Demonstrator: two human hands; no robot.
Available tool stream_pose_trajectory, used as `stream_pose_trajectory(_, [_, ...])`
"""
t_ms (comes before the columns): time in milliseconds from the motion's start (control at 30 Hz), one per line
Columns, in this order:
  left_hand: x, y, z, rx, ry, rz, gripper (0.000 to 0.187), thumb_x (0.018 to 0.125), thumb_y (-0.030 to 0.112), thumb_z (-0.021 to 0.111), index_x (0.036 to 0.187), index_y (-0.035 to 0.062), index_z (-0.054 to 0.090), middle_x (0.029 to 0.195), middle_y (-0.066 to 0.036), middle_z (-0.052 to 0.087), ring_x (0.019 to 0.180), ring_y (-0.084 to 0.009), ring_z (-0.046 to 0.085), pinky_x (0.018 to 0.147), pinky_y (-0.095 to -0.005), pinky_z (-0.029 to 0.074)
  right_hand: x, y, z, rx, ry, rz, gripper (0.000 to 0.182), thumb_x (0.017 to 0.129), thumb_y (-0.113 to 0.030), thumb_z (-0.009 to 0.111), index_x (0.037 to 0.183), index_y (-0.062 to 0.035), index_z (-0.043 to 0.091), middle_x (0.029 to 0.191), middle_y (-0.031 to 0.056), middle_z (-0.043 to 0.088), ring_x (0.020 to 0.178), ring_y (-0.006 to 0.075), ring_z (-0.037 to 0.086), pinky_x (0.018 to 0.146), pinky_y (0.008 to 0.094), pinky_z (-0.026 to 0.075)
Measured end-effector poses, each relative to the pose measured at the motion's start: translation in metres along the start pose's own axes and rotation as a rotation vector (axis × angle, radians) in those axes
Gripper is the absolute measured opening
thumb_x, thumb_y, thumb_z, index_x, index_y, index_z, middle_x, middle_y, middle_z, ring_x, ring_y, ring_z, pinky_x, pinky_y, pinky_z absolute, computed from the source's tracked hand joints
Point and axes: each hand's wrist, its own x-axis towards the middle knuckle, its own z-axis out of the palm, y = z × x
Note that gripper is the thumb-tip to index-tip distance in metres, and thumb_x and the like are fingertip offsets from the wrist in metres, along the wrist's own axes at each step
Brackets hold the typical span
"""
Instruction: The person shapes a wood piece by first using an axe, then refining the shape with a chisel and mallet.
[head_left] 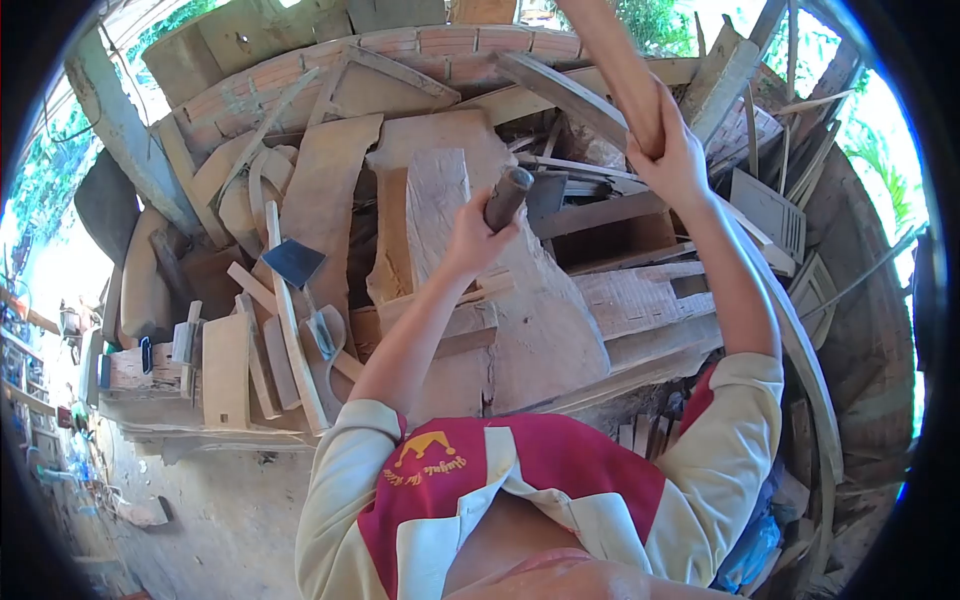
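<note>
My left hand [478,236] is wrapped round a dark, rounded wooden handle [508,198], held above the wooden boards near the middle of the view. What the lower end of the handle joins is hidden by the hand. Raised at the upper right, my right hand [672,158] grips a long brown wooden piece [618,70] that runs up out of the top of the view. Below my left hand lies a wide, pale slab [545,335], beside an upright rough plank [438,205].
Loose boards and offcuts are piled against a low brick wall [450,68]. At the left, a dark square piece [294,264] rests by a long thin strip [290,330]. A curved timber [815,400] stands on the right, near a blue plastic bag [752,550].
</note>
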Motion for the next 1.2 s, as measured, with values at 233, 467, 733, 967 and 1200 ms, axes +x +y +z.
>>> stream_pose_trajectory(233, [0.002, -0.002, -0.004, -0.033, 0.033, -0.086, 0.024, 0.066, 0.007, 0.061, 0.087, -0.0001, 0.053, 0.071, -0.007, 0.055, 0.066, -0.0138, 0.051, 0.063, -0.0293, 0.042, -0.018, 0.004, -0.005, -0.175, -0.303, -0.180, 0.071, 0.066, -0.015, 0.063, 0.130, -0.0186, 0.033, 0.097, 0.0155, 0.059, 0.080, 0.0340, 0.060, 0.070, 0.0410, 0.049])
stream_pose_trajectory(467, [-0.001, -0.001, -0.006, -0.074, 0.041, -0.061, 0.027, 0.065, 0.007, 0.061, 0.091, -0.0003, 0.054, 0.072, -0.006, 0.053, 0.069, -0.0122, 0.049, 0.064, -0.0286, 0.041, -0.036, 0.004, -0.015, -0.239, -0.554, -0.259, 0.079, 0.065, -0.014, 0.065, 0.134, -0.0210, 0.027, 0.106, 0.0147, 0.056, 0.093, 0.0324, 0.057, 0.077, 0.0401, 0.048])
stream_pose_trajectory(733, [0.003, -0.003, -0.013, -0.152, 0.115, -0.115, 0.020, 0.070, 0.012, 0.065, 0.080, 0.0023, 0.051, 0.062, 0.001, 0.046, 0.057, -0.0076, 0.042, 0.050, -0.0259, 0.036, -0.048, 0.005, -0.012, 0.065, -0.182, 0.277, 0.067, 0.074, -0.019, 0.058, 0.133, -0.0155, 0.026, 0.093, 0.0187, 0.059, 0.075, 0.0336, 0.060, 0.068, 0.0403, 0.050])
stream_pose_trajectory(967, [0.005, -0.024, -0.027, -0.331, 0.175, -0.104, 0.015, 0.077, 0.011, 0.063, 0.077, 0.0048, 0.050, 0.062, 0.002, 0.049, 0.052, -0.0055, 0.045, 0.047, -0.0222, 0.036, -0.146, -0.014, 0.051, 0.056, -0.739, 0.576, 0.063, 0.073, -0.023, 0.055, 0.128, -0.0056, 0.031, 0.084, 0.0237, 0.060, 0.066, 0.0362, 0.061, 0.062, 0.0441, 0.049])
stream_pose_trajectory(1200, [0.001, -0.019, -0.031, -0.311, 0.190, -0.121, 0.015, 0.077, 0.011, 0.063, 0.079, 0.0040, 0.050, 0.061, 0.001, 0.051, 0.051, -0.0064, 0.047, 0.046, -0.0228, 0.037, -0.229, -0.041, 0.112, 0.249, -0.718, 0.649, 0.050, 0.069, -0.023, 0.059, 0.112, -0.0009, 0.046, 0.087, 0.0244, 0.060, 0.084, 0.0390, 0.058, 0.075, 0.0455, 0.046])
